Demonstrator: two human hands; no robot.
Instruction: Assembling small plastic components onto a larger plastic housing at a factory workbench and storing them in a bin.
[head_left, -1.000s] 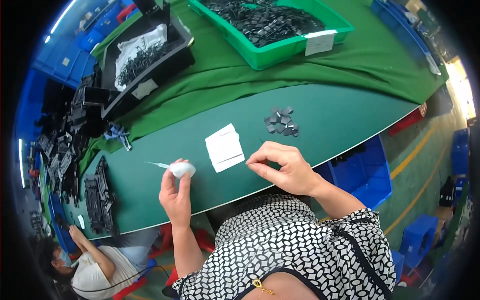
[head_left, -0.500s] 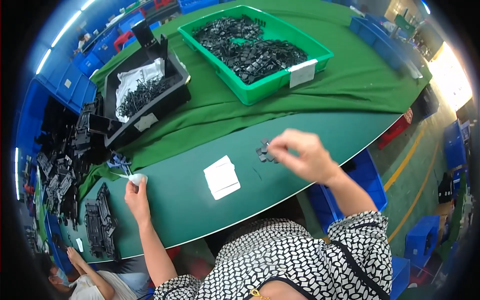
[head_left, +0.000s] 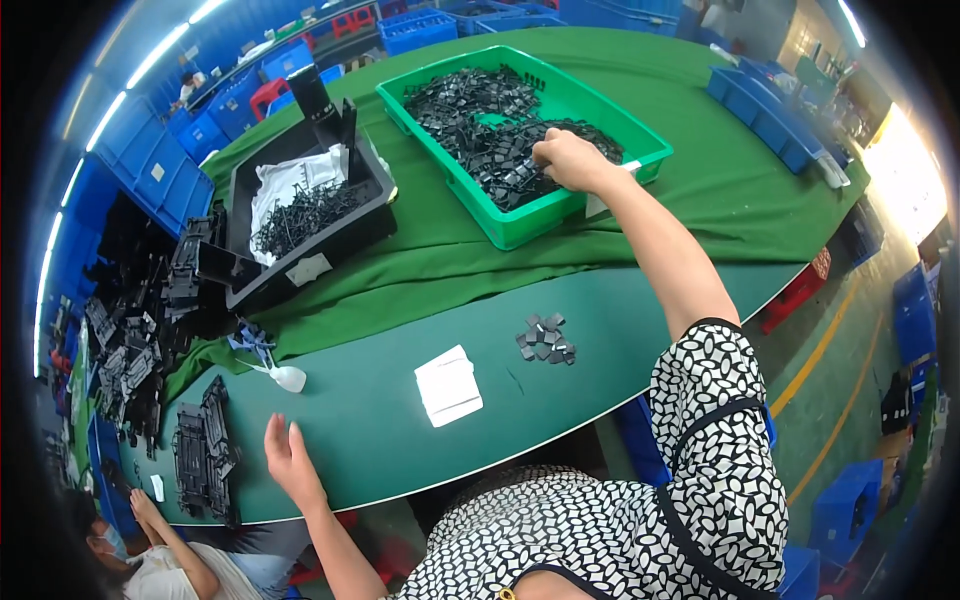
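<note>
My right hand (head_left: pixel 575 162) reaches over the near rim of a green tray (head_left: pixel 520 230) heaped with small flat black pieces (head_left: pixel 495 140). Its fingers are closed down among them, and whatever they grip is hidden. Above the green tabletop on the left, my left hand (head_left: pixel 292 465) is open, thumb apart from the fingers, holding nothing. Just beyond it lies a white rounded bulb with a thin stem (head_left: pixel 290 378), beside a small blue object (head_left: pixel 250 338). A small pile of dark square pieces (head_left: pixel 545 340) rests on the tabletop, right of a white sheet (head_left: pixel 449 386).
A black bin (head_left: pixel 345 235) with thin black parts and white wrapping stands left of the tray. Black molded frames (head_left: pixel 205 450) lie at the table's left end, with more heaped behind. A co-worker (head_left: pixel 180 560) sits at lower left. Blue crates (head_left: pixel 765 125) stand at far right.
My right hand has gone from the small pile on the tabletop up into the green tray. My left hand has let go of the white bulb and drawn back toward me.
</note>
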